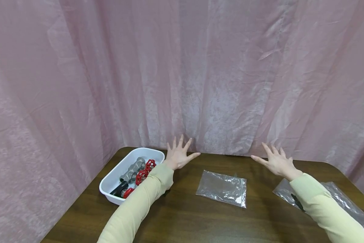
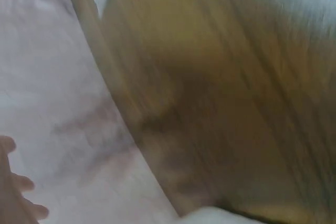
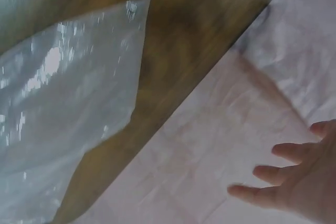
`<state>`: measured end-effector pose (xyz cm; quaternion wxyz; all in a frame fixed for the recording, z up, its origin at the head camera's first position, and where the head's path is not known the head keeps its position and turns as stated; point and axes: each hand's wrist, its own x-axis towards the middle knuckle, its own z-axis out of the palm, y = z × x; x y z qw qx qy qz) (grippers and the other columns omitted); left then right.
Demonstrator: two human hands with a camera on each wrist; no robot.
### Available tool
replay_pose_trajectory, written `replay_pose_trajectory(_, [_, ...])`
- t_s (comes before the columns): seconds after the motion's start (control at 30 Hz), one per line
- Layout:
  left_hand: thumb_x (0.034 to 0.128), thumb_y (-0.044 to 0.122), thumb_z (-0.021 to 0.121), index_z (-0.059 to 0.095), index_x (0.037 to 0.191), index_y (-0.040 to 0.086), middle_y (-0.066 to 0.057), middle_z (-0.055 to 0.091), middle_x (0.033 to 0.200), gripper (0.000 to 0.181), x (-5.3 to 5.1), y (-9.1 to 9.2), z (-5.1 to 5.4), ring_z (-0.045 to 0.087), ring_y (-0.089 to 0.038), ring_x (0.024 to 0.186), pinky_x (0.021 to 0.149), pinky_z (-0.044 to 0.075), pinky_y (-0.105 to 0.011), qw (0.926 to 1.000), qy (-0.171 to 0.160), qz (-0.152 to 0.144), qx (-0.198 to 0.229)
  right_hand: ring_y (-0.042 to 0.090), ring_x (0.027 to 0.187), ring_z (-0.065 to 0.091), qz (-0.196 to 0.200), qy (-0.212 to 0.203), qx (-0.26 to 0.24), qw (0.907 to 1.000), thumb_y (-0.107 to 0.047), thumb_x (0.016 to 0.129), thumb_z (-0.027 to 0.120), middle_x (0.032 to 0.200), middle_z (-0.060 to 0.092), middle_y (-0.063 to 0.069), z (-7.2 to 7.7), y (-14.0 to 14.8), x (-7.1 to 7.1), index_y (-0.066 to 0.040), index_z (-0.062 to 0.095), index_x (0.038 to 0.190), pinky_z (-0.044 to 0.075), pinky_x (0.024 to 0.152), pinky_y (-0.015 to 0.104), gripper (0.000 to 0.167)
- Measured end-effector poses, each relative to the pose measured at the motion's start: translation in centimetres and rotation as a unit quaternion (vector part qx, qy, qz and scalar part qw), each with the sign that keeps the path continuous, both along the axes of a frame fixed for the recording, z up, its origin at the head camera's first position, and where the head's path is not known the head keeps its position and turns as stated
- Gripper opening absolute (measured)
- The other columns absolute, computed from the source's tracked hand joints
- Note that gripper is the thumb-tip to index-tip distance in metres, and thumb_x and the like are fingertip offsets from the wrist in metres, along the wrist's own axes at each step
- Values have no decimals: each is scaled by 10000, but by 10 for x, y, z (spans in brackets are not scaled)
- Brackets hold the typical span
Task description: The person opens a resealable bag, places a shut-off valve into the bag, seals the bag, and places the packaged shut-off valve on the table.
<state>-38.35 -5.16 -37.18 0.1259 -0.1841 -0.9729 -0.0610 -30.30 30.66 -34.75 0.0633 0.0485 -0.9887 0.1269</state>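
Both hands are held out over the far side of the table with fingers spread and nothing in them. My left hand (image 1: 178, 157) is just right of a white tray (image 1: 109, 175); its fingertips (image 2: 23, 183) show at the lower left of the left wrist view. Inside the tray lie grey metal valves with red handwheels (image 1: 141, 177) and a black piece (image 1: 120, 189), partly hidden by the sleeve. Between the hands a clear zip bag (image 1: 219, 189) lies flat. My right hand (image 1: 279, 164) hovers beyond more clear plastic bags (image 3: 79, 87), apart from them.
The brown wooden table (image 1: 182, 219) ends at a pink curtain (image 1: 182, 84) along the back. At the right, the forearm covers part of the plastic bags, where a dark mark or object (image 1: 298, 203) shows.
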Motion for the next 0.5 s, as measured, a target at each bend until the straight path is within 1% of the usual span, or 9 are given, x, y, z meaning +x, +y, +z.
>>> replay_pose_trajectory(0.07, [792, 757, 238, 196, 1449, 247, -149, 120, 1467, 833, 10, 4, 0, 97, -390, 1297, 959, 113, -596, 9998, -168, -125, 58, 608, 1134, 189, 119, 135, -73, 9998, -643, 864, 339, 1321, 227, 379, 0, -4, 6, -10, 167, 1414, 195, 772, 729, 856])
replay_pose_trajectory(0.13, [810, 736, 250, 224, 1445, 206, -166, 166, 1451, 828, 21, 9, 0, 153, -384, 1286, 957, 171, -572, 9991, -291, -290, 128, 598, 1091, 270, 261, 240, -238, 9991, -604, 886, 351, 1275, 289, 391, -1, -10, 13, 29, 207, 1392, 284, 751, 682, 823])
replay_pose_trajectory(0.23, [844, 696, 253, 296, 1418, 130, -186, 270, 1399, 807, 36, 19, 2, 257, -369, 1246, 926, 280, -519, 9978, -366, -521, 195, 585, 1095, 289, 519, 194, -743, 9957, -532, 916, 380, 1271, 293, 402, -1, -19, 21, 102, 199, 1362, 292, 811, 636, 797])
replay_pose_trajectory(0.33, [864, 671, 241, 343, 1389, 94, -169, 347, 1344, 787, 47, 31, 3, 332, -339, 1197, 859, 374, -462, 9963, -405, -748, 86, 562, 1091, 327, 634, -153, -1301, 9893, -486, 930, 397, 1243, 310, 420, 0, -28, 28, 155, 161, 1336, 304, 839, 605, 794])
replay_pose_trajectory(0.37, [866, 666, 240, 346, 1387, 96, -161, 354, 1337, 780, 50, 36, 3, 342, -329, 1188, 838, 395, -445, 9956, -448, -823, 8, 539, 1061, 382, 621, -305, -1479, 9866, -476, 930, 407, 1233, 328, 415, 0, -31, 29, 158, 159, 1331, 341, 830, 574, 790])
replay_pose_trajectory(0.4, [870, 658, 253, 350, 1383, 97, -153, 360, 1328, 767, 53, 40, 2, 355, -320, 1175, 812, 414, -430, 9947, -484, -903, -57, 522, 1044, 413, 585, -485, -1674, 9829, -472, 929, 417, 1222, 342, 413, 0, -34, 31, 153, 159, 1330, 380, 807, 546, 786])
replay_pose_trajectory(0.43, [870, 656, 262, 354, 1381, 102, -146, 364, 1322, 759, 56, 44, 0, 362, -312, 1165, 792, 426, -420, 9937, -536, -976, -114, 492, 1001, 461, 537, -675, -1864, 9787, -472, 927, 421, 1200, 363, 411, -1, -37, 33, 150, 160, 1328, 422, 756, 517, 785])
replay_pose_trajectory(0.5, [875, 638, 305, 365, 1369, 105, -146, 367, 1305, 729, 61, 49, -4, 373, -308, 1147, 764, 439, -407, 9919, -700, -1050, -121, 452, 942, 513, 425, -1102, -2292, 9662, -480, 920, 431, 1190, 379, 398, -3, -43, 36, 129, 165, 1333, 469, 666, 467, 782])
